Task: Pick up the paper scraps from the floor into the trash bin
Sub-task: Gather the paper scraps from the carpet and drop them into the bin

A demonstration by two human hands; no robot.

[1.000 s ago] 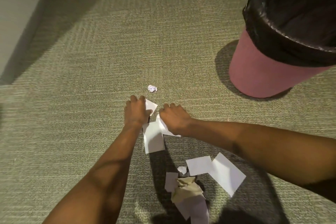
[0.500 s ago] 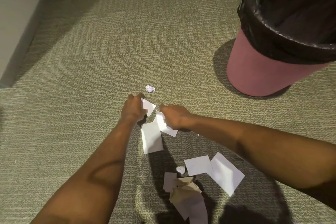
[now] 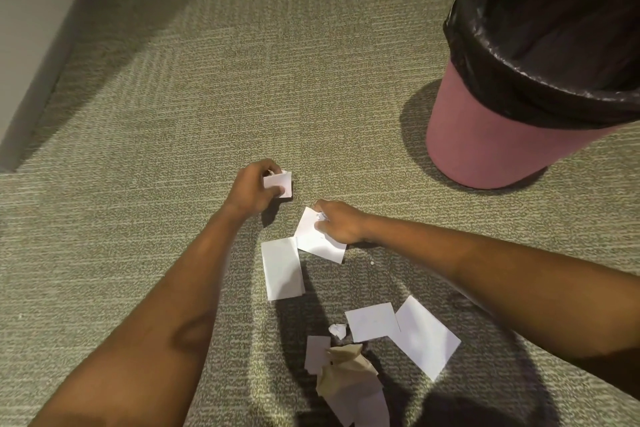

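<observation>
1. Left hand (image 3: pixel 254 189): fingers curled, pinching a small white scrap (image 3: pixel 280 184). It has moved forward to where a tiny crumpled wad (image 3: pixel 284 172) lay a second ago. The wad now shows just at the fingertips; can't tell if it's gripped yet.
2. Right hand (image 3: pixel 341 224): fingers curled round one edge of a bigger white scrap (image 3: pixel 318 243), which has come partly off the carpet (image 3: pixel 173 149). A crumpled bit shows between the fingers. The scrap's free corner overlaps a flat rectangular scrap (image 3: pixel 282 269) lying on the floor.
3. Still on the floor, nearer the person: two white sheets (image 3: pixel 372 321) (image 3: pixel 424 336) touching side by side, a small white wad (image 3: pixel 337 330), and a brown crumpled paper (image 3: pixel 346 367) on top of more white pieces.
4. Trash bin (image 3: pixel 485 146): pink with a black liner (image 3: pixel 554 28), upright toward the far right of the floor, well apart from both hands. Nothing visibly dropped in.
5. Read: both hands are loaded, so the far scraps are nearly cleared. Early in the task, since most of the pile is untouched. Next is likely to secure the wad, then either carry to the bin or gather more first.
6. Risk: thin pinches on loose paper, so a scrap could slip on the way over.
</observation>
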